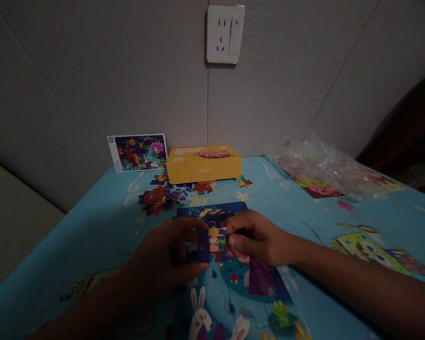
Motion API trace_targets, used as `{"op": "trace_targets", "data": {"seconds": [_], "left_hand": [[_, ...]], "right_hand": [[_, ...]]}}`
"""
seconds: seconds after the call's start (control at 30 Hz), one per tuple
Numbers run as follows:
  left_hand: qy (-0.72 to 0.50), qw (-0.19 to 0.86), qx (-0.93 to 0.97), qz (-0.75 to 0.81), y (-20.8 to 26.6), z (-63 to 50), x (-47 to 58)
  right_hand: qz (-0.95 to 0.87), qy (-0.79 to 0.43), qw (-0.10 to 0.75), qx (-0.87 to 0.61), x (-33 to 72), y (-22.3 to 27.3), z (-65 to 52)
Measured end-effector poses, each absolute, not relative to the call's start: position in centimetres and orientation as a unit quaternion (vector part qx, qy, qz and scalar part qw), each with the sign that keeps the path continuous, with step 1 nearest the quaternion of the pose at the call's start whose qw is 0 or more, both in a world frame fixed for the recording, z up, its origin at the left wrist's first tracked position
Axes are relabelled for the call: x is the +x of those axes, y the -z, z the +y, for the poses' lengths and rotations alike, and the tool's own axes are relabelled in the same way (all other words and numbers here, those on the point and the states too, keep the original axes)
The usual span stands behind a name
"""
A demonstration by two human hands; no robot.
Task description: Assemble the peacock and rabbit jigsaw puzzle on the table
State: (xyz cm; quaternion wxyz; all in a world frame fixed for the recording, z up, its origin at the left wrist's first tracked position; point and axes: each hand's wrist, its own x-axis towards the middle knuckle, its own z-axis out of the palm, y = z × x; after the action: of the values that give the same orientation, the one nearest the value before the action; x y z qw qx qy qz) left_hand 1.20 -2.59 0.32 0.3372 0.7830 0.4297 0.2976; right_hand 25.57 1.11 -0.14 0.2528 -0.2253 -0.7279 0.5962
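Fitting step: my left hand and right hand both pinch one puzzle piece over the half-built puzzle; next, I judge, align tabs and press flat.

The bench wears a blue cartoon-printed cover. At twelve o'clock sits a yellow box, with a picture card at eleven leaning on the wall and loose puzzle pieces just before the box. A crumpled clear plastic bag lies at two o'clock, and a part-assembled puzzle at six.
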Motion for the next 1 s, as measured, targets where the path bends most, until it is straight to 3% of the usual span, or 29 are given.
{"op": "trace_targets", "data": {"seconds": [1.0], "left_hand": [[-0.261, 0.364, 0.778, 0.440, -0.60, -2.65, 1.28]], "right_hand": [[-0.735, -0.587, 0.233, -0.246, 25.50, -0.24, 1.01]]}}
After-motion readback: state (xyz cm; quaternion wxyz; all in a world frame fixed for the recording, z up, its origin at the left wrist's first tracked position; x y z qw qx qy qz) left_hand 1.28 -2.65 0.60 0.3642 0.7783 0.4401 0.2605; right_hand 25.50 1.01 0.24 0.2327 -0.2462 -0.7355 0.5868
